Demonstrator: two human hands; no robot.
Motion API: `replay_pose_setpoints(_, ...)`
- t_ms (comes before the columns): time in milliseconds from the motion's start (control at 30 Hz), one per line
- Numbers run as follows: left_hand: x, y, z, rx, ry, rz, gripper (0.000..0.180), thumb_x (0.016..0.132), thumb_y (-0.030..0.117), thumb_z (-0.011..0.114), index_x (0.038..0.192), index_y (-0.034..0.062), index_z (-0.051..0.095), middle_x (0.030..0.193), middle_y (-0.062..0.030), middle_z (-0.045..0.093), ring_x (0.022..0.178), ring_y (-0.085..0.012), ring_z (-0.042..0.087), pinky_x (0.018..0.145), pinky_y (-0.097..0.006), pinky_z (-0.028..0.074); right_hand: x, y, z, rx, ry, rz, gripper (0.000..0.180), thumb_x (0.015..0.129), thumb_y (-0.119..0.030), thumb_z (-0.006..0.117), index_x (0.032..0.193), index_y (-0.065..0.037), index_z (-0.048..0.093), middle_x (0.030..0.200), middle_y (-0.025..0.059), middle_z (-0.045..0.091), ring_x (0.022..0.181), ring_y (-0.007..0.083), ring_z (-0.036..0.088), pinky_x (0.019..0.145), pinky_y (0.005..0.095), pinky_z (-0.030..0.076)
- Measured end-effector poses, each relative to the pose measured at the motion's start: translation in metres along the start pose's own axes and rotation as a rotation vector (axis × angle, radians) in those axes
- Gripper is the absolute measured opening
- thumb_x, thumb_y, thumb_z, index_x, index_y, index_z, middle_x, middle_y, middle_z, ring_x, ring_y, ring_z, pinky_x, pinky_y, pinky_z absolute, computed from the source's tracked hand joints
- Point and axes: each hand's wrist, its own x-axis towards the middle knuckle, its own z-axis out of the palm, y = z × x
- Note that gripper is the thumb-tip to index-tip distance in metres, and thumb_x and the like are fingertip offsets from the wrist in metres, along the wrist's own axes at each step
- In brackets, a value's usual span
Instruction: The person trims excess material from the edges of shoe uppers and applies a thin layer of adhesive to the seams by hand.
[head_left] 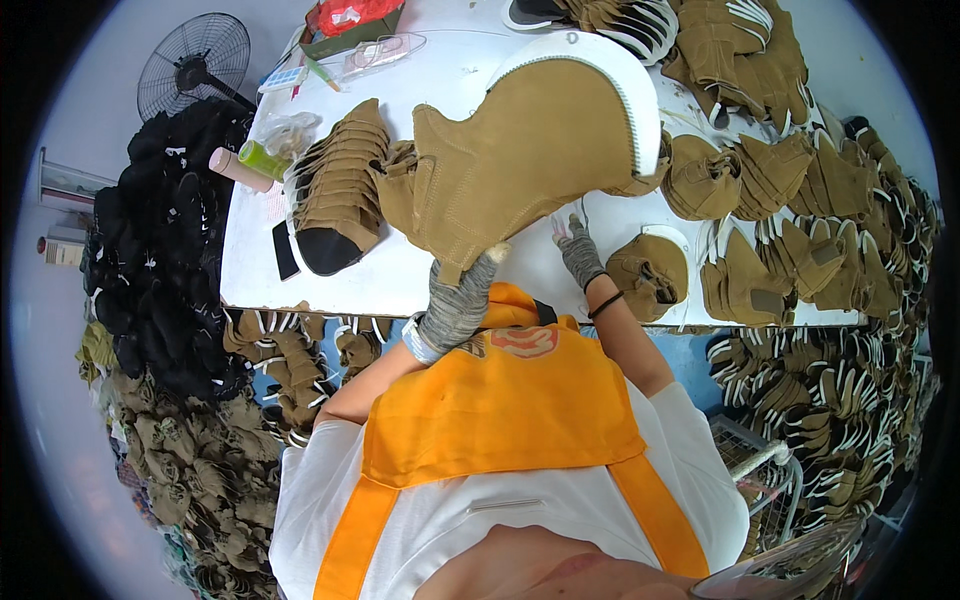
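Observation:
A tan suede boot upper [530, 150] with a white stitched edge along its curved top is raised over the table. My left hand [458, 300], in a grey glove, is closed around the upper's lower edge beside a small tab. Below the upper, my right hand [580, 252], in a grey glove with bare fingertips, reaches over the white tabletop [530, 270]. Its visible fingers are stretched and somewhat apart. A thin dark line shows beside those fingertips; I cannot make out what it is. Right of that hand stands another tan upper [648, 275].
A nested row of tan uppers [345, 185] lies at left beside a black phone [286, 250]. More uppers [800, 180] crowd the right side. A pink cylinder [240, 169], an open box [350, 35] and a fan [193, 70] are farther left. Black pieces [160, 260] are heaped beside the table.

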Motion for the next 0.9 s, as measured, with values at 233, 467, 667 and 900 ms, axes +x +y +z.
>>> replay_pose_setpoints(233,0.009,0.004,0.005,-0.153,0.202,-0.071,0.041,0.093,0.035,0.057,0.105,-0.0037,0.059,0.086,-0.0076,0.062,0.081,-0.019,0.057,0.077,-0.031,0.046,-0.018,-0.129,-0.087,0.942,-0.031,-0.096,0.047,0.096,-0.032,0.049,0.128,0.002,0.048,0.123,0.0151,0.055,0.113,0.0214,0.053,0.099,0.0303,0.038)
replay_pose_setpoints(467,0.017,0.006,-0.002,-0.303,-0.091,-0.208,0.05,0.094,0.04,0.052,0.116,-0.0042,0.052,0.1,-0.0101,0.06,0.087,-0.0145,0.057,0.076,-0.026,0.047,-0.067,-0.237,-0.155,0.664,0.058,-0.708,0.046,0.093,-0.035,0.054,0.121,0.002,0.053,0.114,0.012,0.06,0.107,0.0199,0.056,0.094,0.0318,0.042)
replay_pose_setpoints(667,0.023,0.012,-0.006,-0.624,-0.244,-0.404,0.048,0.094,0.033,0.055,0.121,-0.006,0.05,0.109,-0.0149,0.061,0.098,-0.0198,0.062,0.087,-0.03,0.051,-0.072,-0.255,-0.157,0.579,-0.142,-0.433,0.046,0.082,-0.031,0.071,0.115,-0.001,0.057,0.095,0.006,0.063,0.087,0.0116,0.058,0.076,0.0258,0.049)
replay_pose_setpoints(900,0.038,0.007,-0.04,-0.743,-0.031,-0.284,0.047,0.091,0.03,0.058,0.122,-0.0056,0.051,0.106,-0.0168,0.063,0.098,-0.0192,0.062,0.088,-0.029,0.051,-0.061,-0.25,-0.162,1.02,0.01,-0.068,0.048,0.09,-0.036,0.06,0.124,-0.003,0.051,0.108,0.0093,0.059,0.092,0.0164,0.058,0.077,0.0287,0.051)
